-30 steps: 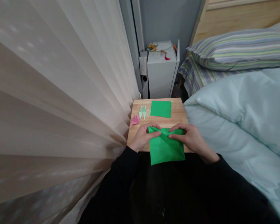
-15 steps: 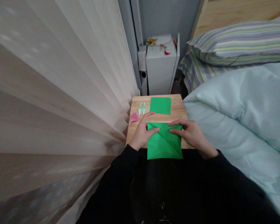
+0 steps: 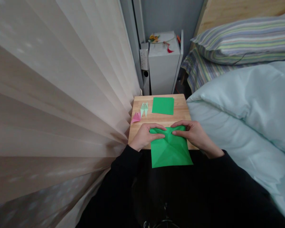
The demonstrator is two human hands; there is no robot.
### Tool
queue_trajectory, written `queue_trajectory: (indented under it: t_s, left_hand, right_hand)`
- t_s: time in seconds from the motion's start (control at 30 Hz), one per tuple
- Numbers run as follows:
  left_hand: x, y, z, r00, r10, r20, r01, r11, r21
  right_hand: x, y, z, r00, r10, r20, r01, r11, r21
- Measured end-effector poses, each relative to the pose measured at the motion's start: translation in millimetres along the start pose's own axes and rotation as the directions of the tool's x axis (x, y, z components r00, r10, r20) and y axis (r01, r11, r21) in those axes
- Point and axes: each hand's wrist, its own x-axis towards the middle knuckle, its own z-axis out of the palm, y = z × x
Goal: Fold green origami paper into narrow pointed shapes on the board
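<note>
A creased sheet of green origami paper point(image 3: 171, 152) is held between my hands at the near edge of a small wooden table point(image 3: 180, 118), its lower part hanging over my lap. My left hand point(image 3: 146, 136) pinches the sheet's upper edge left of the middle, thumb in front and fingers behind. On the other side, my right hand point(image 3: 192, 133) grips the same edge between thumb and index finger. Between the two thumbs the paper buckles along its creases. Beyond it lies a stack of green paper point(image 3: 163, 105). A pale green folded piece point(image 3: 144, 109) and a pink folded piece point(image 3: 136, 117) rest at the table's left.
Pleated curtains point(image 3: 85, 104) hang close along the left side. To the right is a bed with a pale blue quilt point(image 3: 247, 104) and a striped pillow point(image 3: 247, 41). A white cabinet point(image 3: 163, 69) stands behind the table with small ornaments on top.
My left fingers have come down onto the paper's upper edge and both hands are closer together. The sheet's lower edge has swung slightly toward me and to the right.
</note>
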Motion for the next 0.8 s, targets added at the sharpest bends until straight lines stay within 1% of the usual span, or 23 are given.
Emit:
queue_trajectory:
  t_s: [0.1,0.17,0.23,0.33,0.43,0.53,0.57,0.67,0.73,0.8]
  left_hand:
    - [1,0,-2.3,1.0,-0.016,0.026,0.015,1.0,0.017]
    - [3,-3,-3.7,0.997,-0.024,0.074,0.022,0.999,0.033]
    - [4,-7,-4.3,0.99,-0.036,0.134,0.029,0.998,0.058]
    - [6,-11,-3.9,0.975,-0.038,0.22,0.023,0.997,0.072]
    - [6,-13,-4.1,0.969,0.003,0.246,-0.018,0.998,0.056]
    - [5,-13,-7.3,0.977,0.046,0.209,-0.057,0.997,0.046]
    - [5,-13,-9.0,0.982,0.048,0.185,-0.057,0.998,0.042]
    - [5,-12,-13.2,0.996,0.022,0.085,-0.025,0.999,0.031]
    - [5,-12,-14.0,1.0,0.002,-0.003,-0.002,1.0,0.009]
    - [6,-14,-13.1,0.994,-0.021,-0.103,0.017,0.999,-0.04]
  right_hand:
    - [0,2,-1,0.999,-0.016,0.036,0.019,0.996,-0.086]
    - [-1,3,0,0.997,-0.037,0.064,0.047,0.984,-0.17]
    - [-2,4,3,0.994,-0.042,0.102,0.064,0.974,-0.218]
    - [-2,4,8,0.99,-0.04,0.138,0.07,0.973,-0.22]
    - [-2,4,10,0.987,-0.068,0.147,0.096,0.975,-0.2]
    - [-2,2,5,0.985,-0.061,0.162,0.093,0.975,-0.201]
    - [-2,2,3,0.988,-0.059,0.14,0.088,0.974,-0.211]
    - [-2,-1,-2,0.997,-0.073,0.023,0.076,0.972,-0.223]
    - [-1,-1,-3,0.995,-0.087,-0.05,0.079,0.986,-0.147]
    - [1,0,-2,0.989,-0.08,-0.123,0.079,0.997,-0.018]
